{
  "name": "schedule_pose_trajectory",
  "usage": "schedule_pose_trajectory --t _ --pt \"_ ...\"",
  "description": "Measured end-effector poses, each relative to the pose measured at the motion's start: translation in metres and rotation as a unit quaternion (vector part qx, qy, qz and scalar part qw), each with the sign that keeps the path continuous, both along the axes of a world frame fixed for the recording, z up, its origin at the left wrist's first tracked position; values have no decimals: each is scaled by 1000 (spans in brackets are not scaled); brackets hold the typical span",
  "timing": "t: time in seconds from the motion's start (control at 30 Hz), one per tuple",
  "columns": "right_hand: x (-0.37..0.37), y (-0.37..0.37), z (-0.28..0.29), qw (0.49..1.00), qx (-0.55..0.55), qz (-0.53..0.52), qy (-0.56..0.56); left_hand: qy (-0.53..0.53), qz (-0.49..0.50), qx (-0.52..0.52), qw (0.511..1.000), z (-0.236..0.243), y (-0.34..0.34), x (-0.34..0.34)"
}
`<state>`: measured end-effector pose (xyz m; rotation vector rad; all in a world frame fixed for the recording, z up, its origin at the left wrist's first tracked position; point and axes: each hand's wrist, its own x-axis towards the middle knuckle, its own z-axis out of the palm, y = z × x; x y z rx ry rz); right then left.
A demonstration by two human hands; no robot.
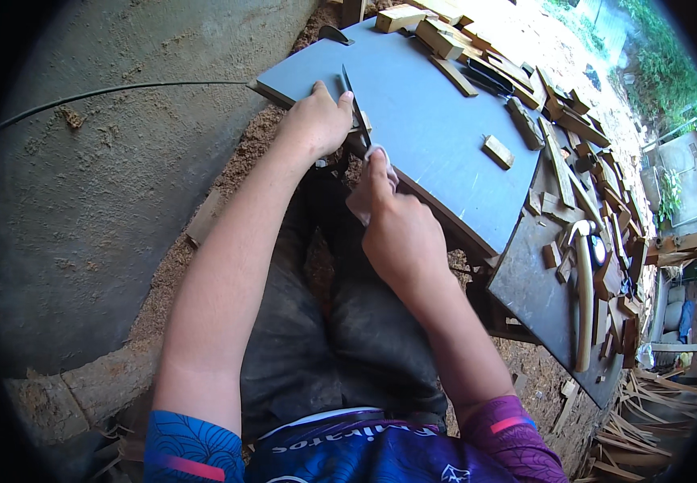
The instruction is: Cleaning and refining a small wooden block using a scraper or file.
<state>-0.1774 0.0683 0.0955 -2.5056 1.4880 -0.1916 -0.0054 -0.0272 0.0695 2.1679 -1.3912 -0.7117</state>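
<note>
My right hand [403, 233] is closed round the handle end of a knife [355, 101], its index finger stretched toward the blade. A pale cloth [359, 201] is bunched in the same grip, around the handle. The dark, narrow blade points away from me over the table's near edge. Just left of it, my left hand [316, 121] is closed, thumb beside the blade, at a small pale piece of wood [362, 121]. Most of that piece is hidden by the hand and blade. Both hands are at the near edge of a smooth grey tabletop [429, 121].
A wood block [498, 151] lies on the tabletop, with several offcuts [445, 36] along its far edge. A dark half-round piece [334, 35] stands near its far left corner. On a lower board at right lies a hammer [584, 290] among scraps. A rough wall [139, 185] is at left.
</note>
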Motion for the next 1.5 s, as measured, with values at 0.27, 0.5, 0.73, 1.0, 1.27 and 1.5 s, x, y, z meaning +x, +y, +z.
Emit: schedule_pose_trajectory --t 0.27,0.5,0.73,1.0,1.27,1.5 --pt "-4 16 -7 999 -17 -13 25 -58 -16 -79 995 -11 -8 3" --pt "-10 13 4 998 0 22 55 -74 -11 -70 995 -17 -1 8" --pt "-9 -5 -12 999 -29 42 -9 -77 -7 -92 993 -9 -1 1" --pt "-28 33 4 999 36 16 30 -41 -8 -56 998 -2 7 0" --pt "-3 -20 -25 996 -2 13 -94 -25 -6 -80 996 -5 4 4" --pt "-49 32 9 991 124 21 -37 -83 26 -122 989 -18 4 7"
